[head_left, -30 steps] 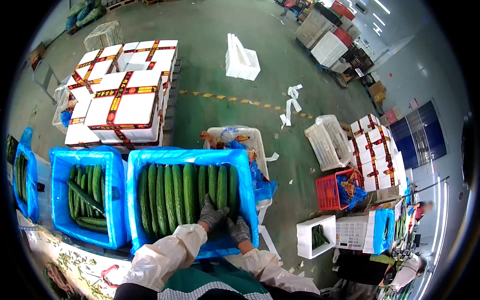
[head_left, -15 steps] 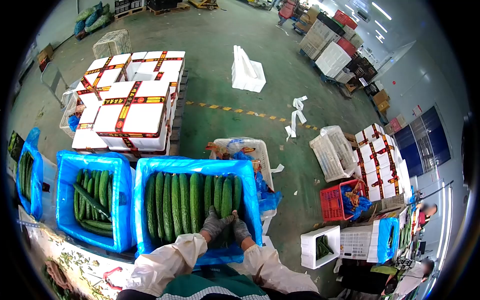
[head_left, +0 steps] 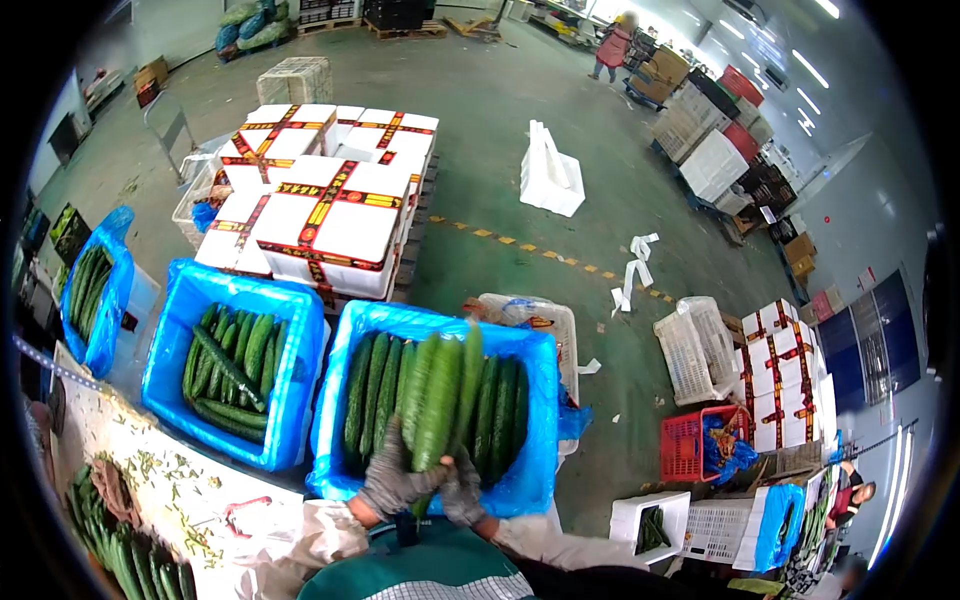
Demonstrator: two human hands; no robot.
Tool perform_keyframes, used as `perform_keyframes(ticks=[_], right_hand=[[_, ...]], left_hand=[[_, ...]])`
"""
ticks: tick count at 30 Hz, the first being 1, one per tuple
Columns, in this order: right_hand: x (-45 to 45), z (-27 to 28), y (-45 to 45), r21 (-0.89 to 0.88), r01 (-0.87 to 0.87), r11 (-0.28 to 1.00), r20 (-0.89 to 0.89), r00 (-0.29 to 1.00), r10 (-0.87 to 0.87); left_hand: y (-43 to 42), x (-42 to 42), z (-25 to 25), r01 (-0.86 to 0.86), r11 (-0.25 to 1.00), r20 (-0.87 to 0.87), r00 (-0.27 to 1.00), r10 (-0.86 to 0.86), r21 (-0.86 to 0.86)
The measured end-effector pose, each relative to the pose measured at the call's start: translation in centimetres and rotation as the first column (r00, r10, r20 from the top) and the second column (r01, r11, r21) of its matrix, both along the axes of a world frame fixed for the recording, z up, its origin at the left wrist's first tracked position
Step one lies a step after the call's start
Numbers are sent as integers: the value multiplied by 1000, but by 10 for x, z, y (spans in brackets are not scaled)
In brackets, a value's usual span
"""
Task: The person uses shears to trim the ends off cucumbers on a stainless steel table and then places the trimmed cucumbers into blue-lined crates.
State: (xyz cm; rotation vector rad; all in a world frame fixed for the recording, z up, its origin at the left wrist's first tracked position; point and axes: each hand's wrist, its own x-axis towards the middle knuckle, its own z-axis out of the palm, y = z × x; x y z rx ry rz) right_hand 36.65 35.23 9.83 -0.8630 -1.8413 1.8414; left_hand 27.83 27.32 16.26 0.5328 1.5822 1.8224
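Gripping a raised bunch of cucumbers by the near ends, with left hand and right hand both curled partway round. Held above the blue-lined box, tips toward its far rim. Hemmed at left by a second lined box, at far right by a white crate; bordered farther right by wide green floor.

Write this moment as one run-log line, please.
left hand: holding cucumbers | right hand: holding cucumbers | position: over blue-lined box

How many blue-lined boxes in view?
4: centre box, middle-left box, far-left box, lower-right box beside the white crate. Others may be hidden behind stacks.
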Motion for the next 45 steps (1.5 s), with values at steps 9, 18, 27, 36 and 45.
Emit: perform_keyframes(ticks=[9, 18, 27, 36, 45], right_hand=[[-81, 52, -117, 113, -841, 529, 0, 532, 847], [-79, 64, -244, 176, -957, -231, 154, -205, 967], [-73, 22, -316, 189, -764, -617, 441, -495, 749], [-94, 27, -350, 217, -693, -687, 641, -430, 636], [-94, 20, -340, 214, -779, -589, 600, -371, 709]], left_hand=[[-136, 40, 3, -817, 477, 46, 517, 855, 325], [-223, 125, -87, -961, -237, 149, -216, 965, 143], [-249, 133, -108, -817, -570, 239, -539, 808, 84], [-294, 133, -56, -893, -124, 408, -317, 856, -433], [-343, 202, -53, -726, -107, -390, 233, 891, -679]])
